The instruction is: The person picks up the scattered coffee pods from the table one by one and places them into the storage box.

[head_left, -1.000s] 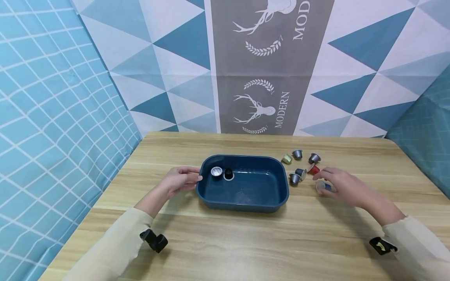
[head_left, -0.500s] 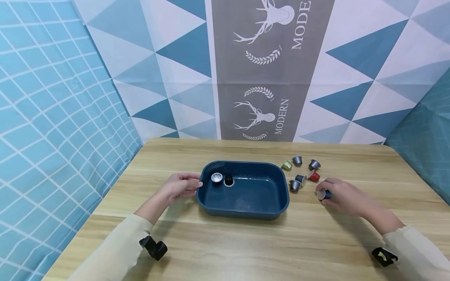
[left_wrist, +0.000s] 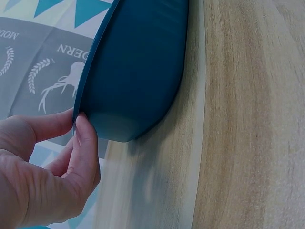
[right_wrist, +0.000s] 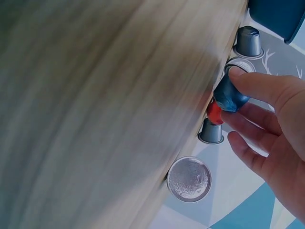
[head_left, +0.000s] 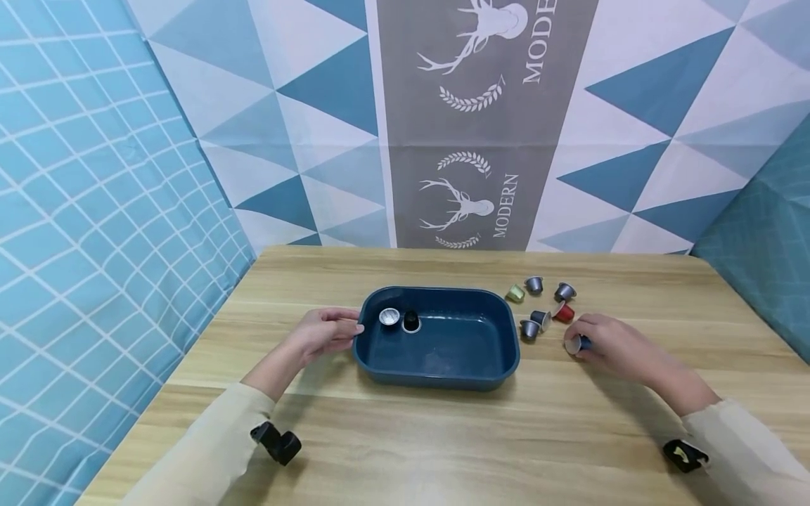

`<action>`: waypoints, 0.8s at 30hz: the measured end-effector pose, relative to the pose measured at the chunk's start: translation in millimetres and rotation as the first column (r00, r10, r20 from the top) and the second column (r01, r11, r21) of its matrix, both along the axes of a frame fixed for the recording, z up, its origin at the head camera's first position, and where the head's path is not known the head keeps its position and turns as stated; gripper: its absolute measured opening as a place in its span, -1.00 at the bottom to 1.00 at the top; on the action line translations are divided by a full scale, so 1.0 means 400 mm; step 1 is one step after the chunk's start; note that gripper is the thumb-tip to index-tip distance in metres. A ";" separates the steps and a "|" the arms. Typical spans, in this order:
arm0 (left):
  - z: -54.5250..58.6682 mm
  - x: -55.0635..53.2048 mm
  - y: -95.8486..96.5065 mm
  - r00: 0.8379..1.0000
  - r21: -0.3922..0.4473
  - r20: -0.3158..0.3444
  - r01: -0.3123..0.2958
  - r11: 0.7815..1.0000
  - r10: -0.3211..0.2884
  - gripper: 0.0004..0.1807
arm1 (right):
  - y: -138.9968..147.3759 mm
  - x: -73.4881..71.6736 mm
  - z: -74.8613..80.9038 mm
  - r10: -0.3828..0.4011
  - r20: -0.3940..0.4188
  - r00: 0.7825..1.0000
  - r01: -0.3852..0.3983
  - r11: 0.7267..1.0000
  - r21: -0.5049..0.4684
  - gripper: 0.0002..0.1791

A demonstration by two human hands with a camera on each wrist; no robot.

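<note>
In the head view my left hand [head_left: 325, 334] is at the left end of a dark blue rectangular bin [head_left: 436, 384]. The left wrist view shows its thumb and fingers pinching the bin's rim [left_wrist: 82, 90]. My right hand [head_left: 614, 346] pinches a blue coffee capsule [right_wrist: 231, 93] between thumb and fingers, its pale lid [head_left: 573, 344] facing left in the head view. Inside the bin, toward its left end, lie a capsule with its silver lid up [head_left: 389, 317] and a black capsule [head_left: 411, 321].
Right of the bin lie a green capsule [head_left: 515, 293], a red capsule [head_left: 564, 313] and several grey or dark ones, such as a grey capsule [head_left: 529, 329]. The right wrist view shows another capsule, silver lid [right_wrist: 189, 179] toward the camera. A patterned cloth [head_left: 342, 176] hangs behind the wooden table [head_left: 405, 443].
My right hand has closed its fingers on the blue capsule and shifted it slightly left. The left hand stays at the bin's rim. The head view has tilted a little.
</note>
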State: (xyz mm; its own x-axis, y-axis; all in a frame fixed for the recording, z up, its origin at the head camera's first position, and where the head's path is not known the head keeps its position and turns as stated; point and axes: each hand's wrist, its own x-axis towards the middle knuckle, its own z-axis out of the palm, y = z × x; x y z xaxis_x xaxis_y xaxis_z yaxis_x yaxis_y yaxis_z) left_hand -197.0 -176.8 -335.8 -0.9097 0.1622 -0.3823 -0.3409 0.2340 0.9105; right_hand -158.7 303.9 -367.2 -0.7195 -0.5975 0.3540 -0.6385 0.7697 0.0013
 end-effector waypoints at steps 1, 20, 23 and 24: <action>0.000 0.000 0.000 1.000 -0.001 0.001 0.001 1.000 -0.001 -0.50 | -0.002 0.000 0.000 0.006 -0.011 1.000 -0.006 1.000 -0.002 -0.64; -0.006 0.004 -0.001 1.000 -0.007 -0.018 0.007 1.000 -0.007 -0.50 | -0.039 0.006 0.019 0.080 -0.134 0.988 -0.088 0.995 -0.054 -0.63; -0.003 0.005 -0.002 1.000 -0.006 -0.019 0.008 1.000 -0.008 -0.50 | -0.047 0.006 0.028 0.085 -0.135 0.987 -0.094 0.994 -0.063 -0.62; -0.001 0.005 -0.001 1.000 -0.008 -0.018 0.010 1.000 -0.010 -0.50 | -0.050 0.006 0.032 0.084 -0.134 0.987 -0.093 0.994 -0.065 -0.62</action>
